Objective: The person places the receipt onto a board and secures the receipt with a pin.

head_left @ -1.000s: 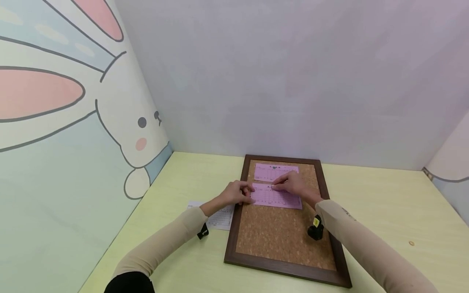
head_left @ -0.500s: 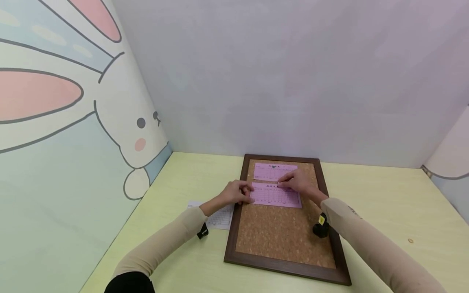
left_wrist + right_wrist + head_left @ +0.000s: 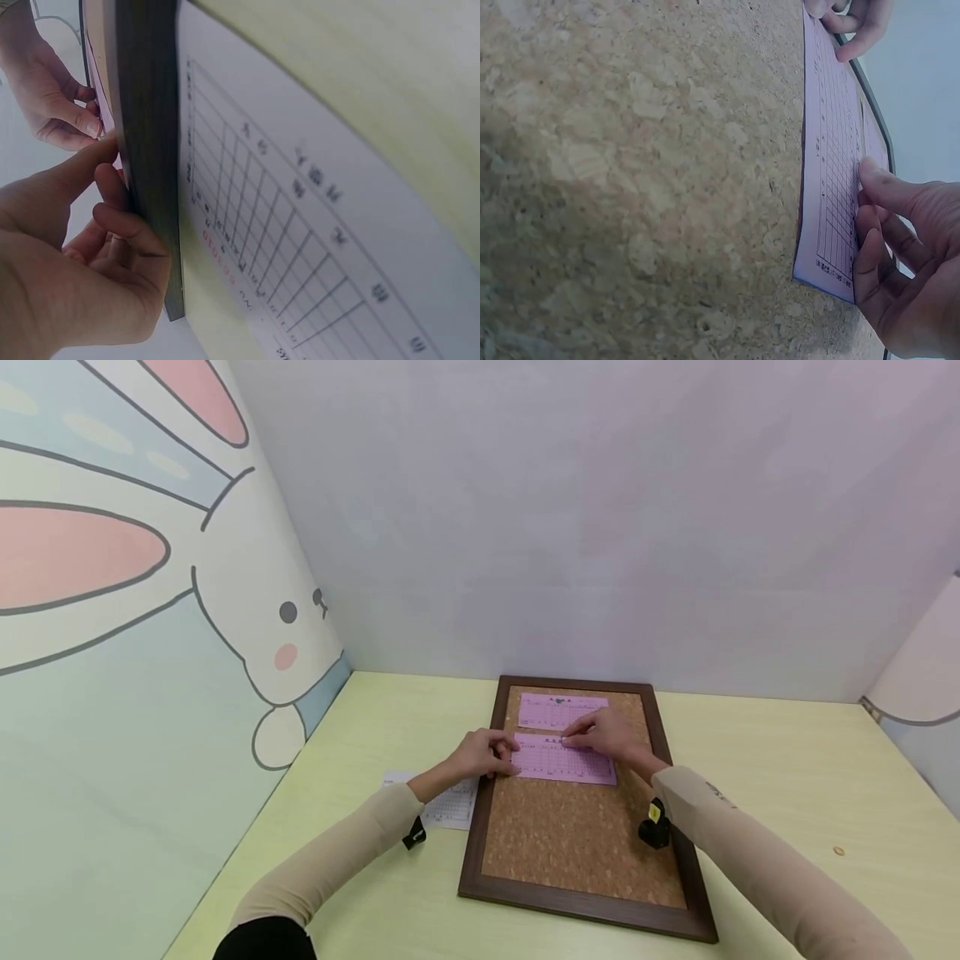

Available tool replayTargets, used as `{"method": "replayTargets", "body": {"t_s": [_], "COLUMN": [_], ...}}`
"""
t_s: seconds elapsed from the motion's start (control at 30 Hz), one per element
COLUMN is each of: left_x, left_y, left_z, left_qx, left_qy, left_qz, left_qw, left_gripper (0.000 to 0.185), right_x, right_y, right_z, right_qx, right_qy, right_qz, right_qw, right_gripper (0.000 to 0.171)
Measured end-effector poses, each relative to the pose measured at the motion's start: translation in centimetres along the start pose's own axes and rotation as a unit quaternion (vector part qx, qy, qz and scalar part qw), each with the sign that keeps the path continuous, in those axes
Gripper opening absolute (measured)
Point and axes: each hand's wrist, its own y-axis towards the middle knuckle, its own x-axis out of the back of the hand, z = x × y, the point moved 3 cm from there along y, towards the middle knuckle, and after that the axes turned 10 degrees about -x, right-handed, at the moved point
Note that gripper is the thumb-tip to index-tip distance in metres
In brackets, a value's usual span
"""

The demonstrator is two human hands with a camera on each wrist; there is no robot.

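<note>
In the head view a pink printed slip lies on a framed corkboard, just below another pink slip with a small green pin at its top. My left hand presses the lower slip's left edge with thumb and index fingertips spread apart. At that slip's top middle, my right hand pinches a tiny pale push pin, mostly hidden by the fingertips. The right wrist view shows the right thumb and index finger meeting at the slip's upper edge.
A white printed sheet lies left of the board, partly under its frame. A small ring-like object rests on the table to the right. Walls stand behind and at the left, the left one with a rabbit drawing.
My right hand shifted slightly right along the slip's top edge, then a little back left. The left hand stays in place on the left edge.
</note>
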Motion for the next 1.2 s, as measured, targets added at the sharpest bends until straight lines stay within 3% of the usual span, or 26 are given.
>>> {"method": "replayTargets", "body": {"t_s": [0.4,0.77,1.2], "left_x": [0.1,0.1,0.0], "left_y": [-0.1,-0.2,-0.3], "left_z": [0.0,-0.3,-0.4], "left_qx": [-0.001,0.001,0.003], "left_qy": [-0.004,-0.001,0.003], "left_qz": [-0.001,0.001,-0.002], "left_qw": [1.0000,1.0000,1.0000], "left_gripper": [0.029,0.029,0.028], "right_x": [0.0,0.0,0.1], "right_y": [0.1,0.1,-0.3], "right_z": [0.0,0.6,1.5], "right_qx": [-0.011,0.003,-0.018], "right_qy": [0.027,-0.005,-0.008], "right_qz": [0.009,0.004,0.016], "right_qw": [1.000,1.000,1.000], "right_gripper": [0.020,0.017,0.012]}}
